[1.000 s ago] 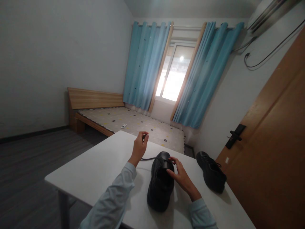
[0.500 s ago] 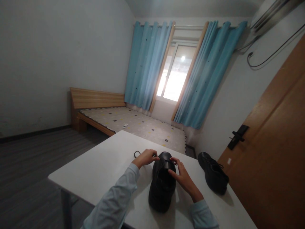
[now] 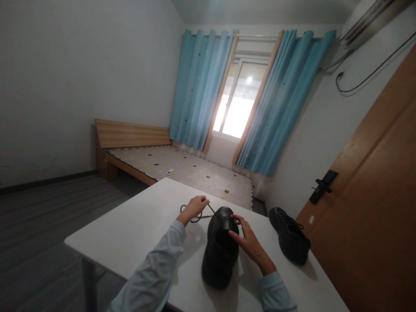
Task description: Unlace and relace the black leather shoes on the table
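Observation:
A black shoe (image 3: pixel 219 255) stands on the white table (image 3: pixel 139 229) right in front of me, toe pointing away. My left hand (image 3: pixel 194 208) pinches its black lace (image 3: pixel 195 216) and holds it up to the left of the toe, the lace running taut to the shoe and looping below my fingers. My right hand (image 3: pixel 246 240) rests on the shoe's upper right side, fingers touching the lacing area. Both sleeves are pale blue.
A second black shoe (image 3: pixel 289 240) lies on the table near its right edge. A wooden door (image 3: pixel 373 208) with a black handle is close on the right. Beyond the table are a bed (image 3: pixel 169 167), blue curtains (image 3: pixel 201 86) and a bright window.
My left hand dropped from a raised pull down to the toe, then lifted slightly up and left again with the lace. My right hand stayed on the shoe.

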The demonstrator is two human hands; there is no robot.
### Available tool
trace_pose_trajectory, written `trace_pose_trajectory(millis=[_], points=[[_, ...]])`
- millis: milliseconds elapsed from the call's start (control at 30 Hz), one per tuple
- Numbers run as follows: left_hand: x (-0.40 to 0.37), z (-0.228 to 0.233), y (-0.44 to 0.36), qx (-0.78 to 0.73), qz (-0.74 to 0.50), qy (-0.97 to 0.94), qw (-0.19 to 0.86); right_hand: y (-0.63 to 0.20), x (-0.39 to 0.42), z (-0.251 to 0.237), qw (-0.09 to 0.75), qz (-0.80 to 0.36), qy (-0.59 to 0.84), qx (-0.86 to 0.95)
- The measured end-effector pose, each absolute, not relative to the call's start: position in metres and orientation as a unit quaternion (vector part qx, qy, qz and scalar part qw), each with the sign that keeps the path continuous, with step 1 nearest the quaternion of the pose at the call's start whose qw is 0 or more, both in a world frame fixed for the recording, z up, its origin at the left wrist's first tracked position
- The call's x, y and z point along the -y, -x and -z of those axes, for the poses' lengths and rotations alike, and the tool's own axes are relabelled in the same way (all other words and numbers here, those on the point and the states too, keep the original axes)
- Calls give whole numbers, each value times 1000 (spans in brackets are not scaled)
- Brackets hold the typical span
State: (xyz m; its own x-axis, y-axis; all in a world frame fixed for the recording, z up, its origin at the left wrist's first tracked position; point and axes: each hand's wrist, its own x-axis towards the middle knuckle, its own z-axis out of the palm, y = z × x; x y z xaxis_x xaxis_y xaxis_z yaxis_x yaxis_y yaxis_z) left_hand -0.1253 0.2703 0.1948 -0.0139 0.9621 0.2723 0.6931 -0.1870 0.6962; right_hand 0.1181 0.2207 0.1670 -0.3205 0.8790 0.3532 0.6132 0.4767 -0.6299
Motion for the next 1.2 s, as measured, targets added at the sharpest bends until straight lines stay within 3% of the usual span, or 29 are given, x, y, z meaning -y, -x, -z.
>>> trace_pose_trajectory(millis=[233,333,767,1200], points=[[-269,-202,135,-634,-556,-514,157,-118,-219,-170,330,-206,483,784],[-266,-205,134,-627,-580,-502,138,-117,-219,-171,334,-208,479,785],[-261,-174,120,-652,-152,-739,68,-119,-221,-167,336,-201,472,790],[-270,-157,121,-650,-108,-749,68,-118,-217,-170,336,-183,469,796]])
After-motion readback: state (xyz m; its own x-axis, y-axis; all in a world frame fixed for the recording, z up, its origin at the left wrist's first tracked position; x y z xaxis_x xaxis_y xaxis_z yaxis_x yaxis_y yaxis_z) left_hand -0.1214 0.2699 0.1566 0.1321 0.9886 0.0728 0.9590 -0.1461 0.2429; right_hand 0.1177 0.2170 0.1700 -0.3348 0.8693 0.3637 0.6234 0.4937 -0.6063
